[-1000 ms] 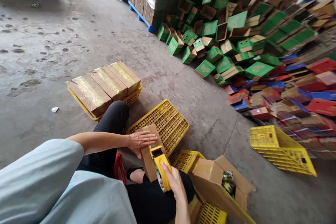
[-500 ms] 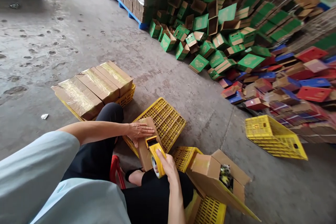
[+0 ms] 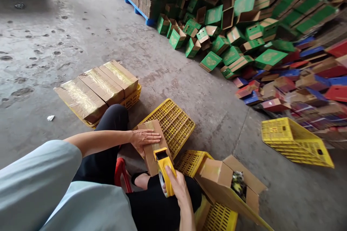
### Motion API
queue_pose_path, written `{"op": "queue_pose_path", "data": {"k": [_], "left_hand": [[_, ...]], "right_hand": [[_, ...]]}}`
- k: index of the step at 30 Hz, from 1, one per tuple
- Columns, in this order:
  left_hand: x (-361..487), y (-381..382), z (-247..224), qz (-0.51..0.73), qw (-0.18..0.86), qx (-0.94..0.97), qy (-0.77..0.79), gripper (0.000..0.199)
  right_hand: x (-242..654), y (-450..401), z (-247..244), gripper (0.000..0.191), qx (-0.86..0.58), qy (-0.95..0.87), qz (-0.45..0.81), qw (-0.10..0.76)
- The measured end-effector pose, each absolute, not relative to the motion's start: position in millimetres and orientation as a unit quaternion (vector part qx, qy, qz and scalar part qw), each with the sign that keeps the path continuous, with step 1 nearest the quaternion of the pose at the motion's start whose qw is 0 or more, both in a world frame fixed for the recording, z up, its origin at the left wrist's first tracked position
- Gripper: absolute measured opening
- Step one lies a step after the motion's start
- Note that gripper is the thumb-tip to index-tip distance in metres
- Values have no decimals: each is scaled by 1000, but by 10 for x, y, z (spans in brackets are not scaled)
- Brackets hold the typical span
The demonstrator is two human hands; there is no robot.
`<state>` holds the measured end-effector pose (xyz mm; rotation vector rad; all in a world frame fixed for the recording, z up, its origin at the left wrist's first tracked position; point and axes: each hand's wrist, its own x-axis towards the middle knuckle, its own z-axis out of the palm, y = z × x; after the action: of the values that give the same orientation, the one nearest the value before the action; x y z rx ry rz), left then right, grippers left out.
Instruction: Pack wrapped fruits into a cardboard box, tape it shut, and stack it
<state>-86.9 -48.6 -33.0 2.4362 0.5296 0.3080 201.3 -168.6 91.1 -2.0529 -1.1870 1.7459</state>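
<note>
A brown cardboard box (image 3: 152, 151) rests partly on an upturned yellow crate (image 3: 173, 122) in front of me. My left hand (image 3: 145, 139) lies flat on the top of this box, fingers stretched out and holding nothing. Wrapped round the handle of a yellow tape dispenser (image 3: 166, 177) is my right hand (image 3: 177, 184). The dispenser's black-edged head is over the near part of the box, with the tape roll below it. Whether the head touches the cardboard is hard to tell.
Three taped boxes (image 3: 101, 85) sit on a crate at left. An open box (image 3: 217, 173) with dark packets stands on crates at right. Another yellow crate (image 3: 295, 140) lies farther right. Green cartons (image 3: 214, 61) are heaped behind. A red stool (image 3: 121, 173) is under me.
The tape dispenser and my right hand have moved slightly nearer to me along the box, away from my left hand. My left hand stays on the box. The view has shifted a little.
</note>
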Motion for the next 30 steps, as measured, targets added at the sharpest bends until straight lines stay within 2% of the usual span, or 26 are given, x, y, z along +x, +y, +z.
{"op": "queue_pose_path", "data": {"k": [6, 9, 14, 20, 23, 27, 30], "left_hand": [[-728, -706, -342, 127, 279, 937, 169, 110], [-647, -787, -357, 126, 282, 940, 143, 110], [-621, -800, -362, 102, 293, 939, 152, 105], [-629, -693, -449, 142, 286, 937, 141, 82], [-658, -450, -375, 123, 299, 939, 119, 75], [-710, -180, -172, 47, 330, 933, 134, 76], [-745, -214, -133, 60, 324, 933, 144, 81]], "right_hand": [[1976, -1700, 878, 63, -713, -411, 559, 97], [1996, -1703, 872, 63, -711, -415, 559, 99], [2047, -1744, 862, 65, -701, -414, 572, 100], [2045, -1741, 820, 62, -699, -410, 577, 102], [1964, -1650, 781, 63, -708, -394, 577, 106], [1846, -1522, 704, 63, -719, -370, 576, 121], [1815, -1493, 650, 64, -717, -357, 585, 129]]}}
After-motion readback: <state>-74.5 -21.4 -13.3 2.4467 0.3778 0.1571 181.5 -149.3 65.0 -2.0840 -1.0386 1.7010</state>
